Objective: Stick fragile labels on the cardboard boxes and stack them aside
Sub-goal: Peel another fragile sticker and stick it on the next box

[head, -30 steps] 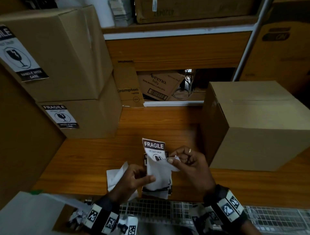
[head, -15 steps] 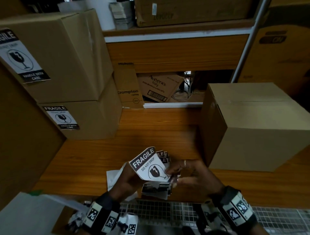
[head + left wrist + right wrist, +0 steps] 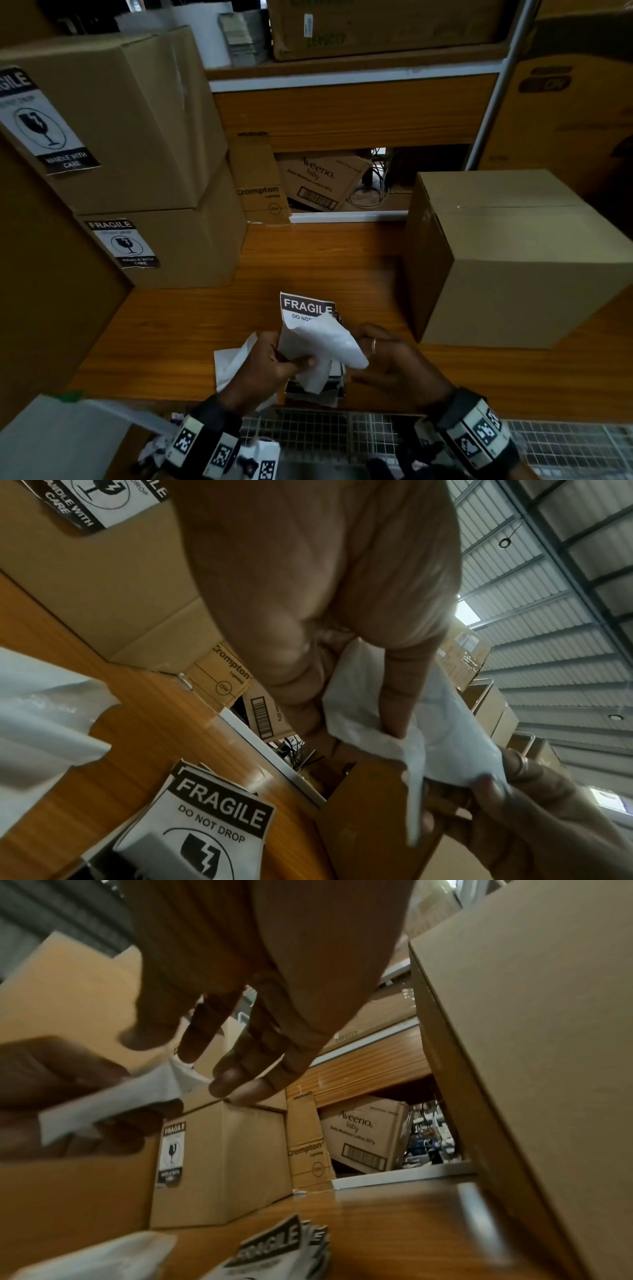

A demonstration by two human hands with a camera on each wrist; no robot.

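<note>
My left hand (image 3: 301,363) pinches the lower part of a black-and-white FRAGILE label (image 3: 306,305), which stands upright over the wooden table (image 3: 171,335). Its white backing paper (image 3: 329,342) curls down from the top right corner, and my right hand (image 3: 373,356) pinches its edge. In the left wrist view my thumb presses the backing paper (image 3: 445,723), and the right hand's fingers (image 3: 496,785) hold its far end. A stack of labels (image 3: 315,394) lies under my hands. A plain cardboard box (image 3: 513,257) stands just to the right.
Two boxes bearing fragile labels are stacked at the left, the upper box (image 3: 130,120) on the lower box (image 3: 191,246). Loose backing paper (image 3: 229,363) lies by my left hand. Shelving with a Crompton carton (image 3: 257,181) is behind, and a wire rack (image 3: 325,431) runs along the near edge.
Half a second ago the label was tilted face up, low between both hands. It now stands upright again, and the backing is peeled down towards the right hand.
</note>
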